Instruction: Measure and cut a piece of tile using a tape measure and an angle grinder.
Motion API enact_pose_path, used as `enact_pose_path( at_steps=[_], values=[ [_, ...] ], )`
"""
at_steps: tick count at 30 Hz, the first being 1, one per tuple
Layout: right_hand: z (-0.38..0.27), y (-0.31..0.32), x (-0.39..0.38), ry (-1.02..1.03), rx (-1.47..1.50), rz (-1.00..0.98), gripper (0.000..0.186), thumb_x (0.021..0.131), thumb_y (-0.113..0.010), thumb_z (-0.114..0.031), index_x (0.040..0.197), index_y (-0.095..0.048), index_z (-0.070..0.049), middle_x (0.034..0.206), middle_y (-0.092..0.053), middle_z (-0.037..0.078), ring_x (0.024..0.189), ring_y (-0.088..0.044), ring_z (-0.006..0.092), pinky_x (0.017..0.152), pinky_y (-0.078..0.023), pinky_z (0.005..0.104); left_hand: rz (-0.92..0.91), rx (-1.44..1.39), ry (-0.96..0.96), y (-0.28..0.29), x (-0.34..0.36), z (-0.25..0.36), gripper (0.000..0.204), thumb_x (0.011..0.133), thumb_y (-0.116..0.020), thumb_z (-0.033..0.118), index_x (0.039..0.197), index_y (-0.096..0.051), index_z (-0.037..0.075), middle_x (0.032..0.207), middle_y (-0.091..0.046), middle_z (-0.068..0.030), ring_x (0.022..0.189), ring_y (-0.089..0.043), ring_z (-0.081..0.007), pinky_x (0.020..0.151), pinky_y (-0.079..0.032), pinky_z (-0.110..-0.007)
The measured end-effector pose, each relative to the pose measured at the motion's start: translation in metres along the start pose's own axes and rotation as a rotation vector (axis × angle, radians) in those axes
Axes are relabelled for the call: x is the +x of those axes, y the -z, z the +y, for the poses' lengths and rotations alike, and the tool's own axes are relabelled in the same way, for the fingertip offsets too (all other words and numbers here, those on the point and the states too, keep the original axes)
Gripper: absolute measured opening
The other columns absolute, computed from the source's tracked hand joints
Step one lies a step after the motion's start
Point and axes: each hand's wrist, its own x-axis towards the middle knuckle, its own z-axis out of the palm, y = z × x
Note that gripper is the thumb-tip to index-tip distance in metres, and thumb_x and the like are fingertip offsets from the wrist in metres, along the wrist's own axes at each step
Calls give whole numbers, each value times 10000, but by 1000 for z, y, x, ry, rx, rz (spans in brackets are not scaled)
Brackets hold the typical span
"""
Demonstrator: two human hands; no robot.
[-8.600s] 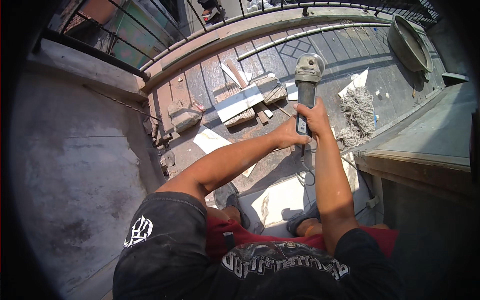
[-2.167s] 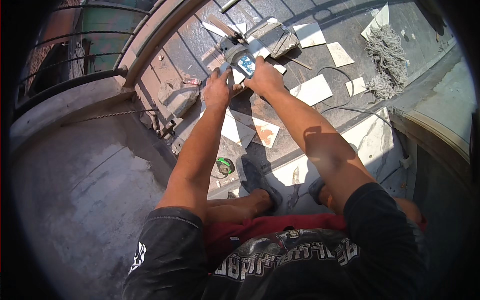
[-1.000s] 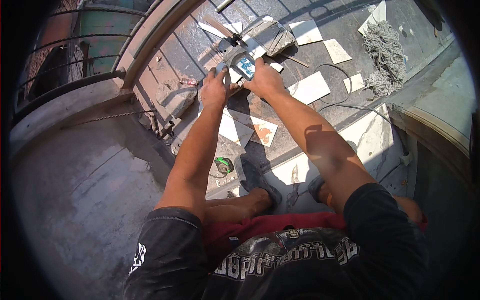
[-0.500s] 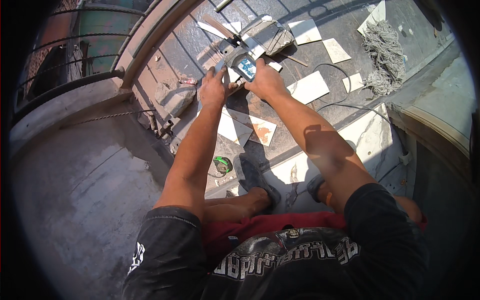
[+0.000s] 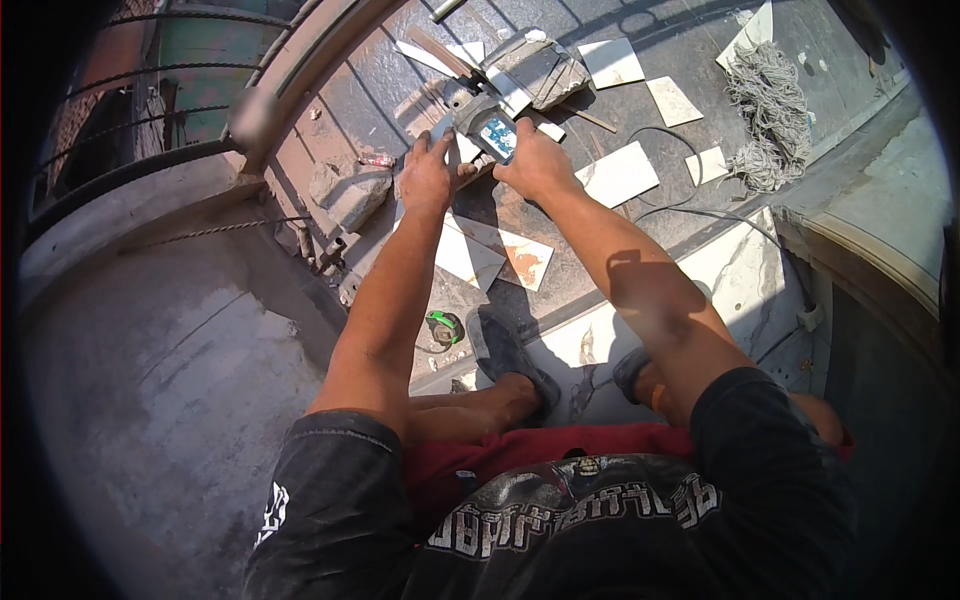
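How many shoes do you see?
2. One shoe lies between the knees, the other shoe under the right arm, partly hidden.

Strong sunlight fell from above and made hard, dark shadows under both forearms on the grey tiled floor (image 5: 700, 50). The pale broken tile pieces (image 5: 617, 175) were almost overexposed, and the light concrete ledge (image 5: 130, 330) had some glare. The fisheye lens bent the curved metal railing (image 5: 150, 165), and the corners were black. One blurred spot appeared on that railing.
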Motion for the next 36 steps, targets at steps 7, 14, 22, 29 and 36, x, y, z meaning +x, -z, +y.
enact_pose_path(
  at_steps=[7,14,22,29,36],
  values=[
    [2,0,-2,6,-18,8,665,776,-814,-336,1227,-471,14,1118,-678,247,1082,-670,395,935,-551,462,-11,-29,15,0,1,-1,724,744,-813,518,1391,-597,272,1496,-492,-167,1353,-497,-362,1088,-450,-451],
    [8,-2,-6,19,-25,32,678,765,-823,-339,1230,-468,3,1120,-681,261,1079,-671,408,922,-553,479,-3,-38,48,6,-4,5,707,763,-832,416,1412,-579,295,1481,-500,-128,1326,-505,-342,1063,-461,-440],
    [7,0,-12,9,-29,43,683,762,-823,-328,1251,-476,-2,1112,-681,281,1039,-667,448,907,-530,512,-5,-46,44,1,-4,-3,717,754,-805,478,1412,-570,315,1488,-493,-111,1331,-508,-336,1056,-470,-444],
    [10,3,-17,24,-58,16,678,774,-824,-322,1240,-462,12,1126,-677,271,1063,-669,425,908,-544,494,-44,-30,64,4,-4,2,780,736,-782,574,1442,-540,349,1528,-471,-95,1379,-476,-324,1074,-458,-459],
    [20,-1,-19,32,-60,48,710,759,-838,-327,1252,-460,16,1156,-660,280,1070,-660,437,909,-540,504,-16,-31,55,5,-5,6,707,773,-812,439,1423,-561,317,1494,-489,-104,1328,-509,-323,1054,-474,-438]
  ],
)
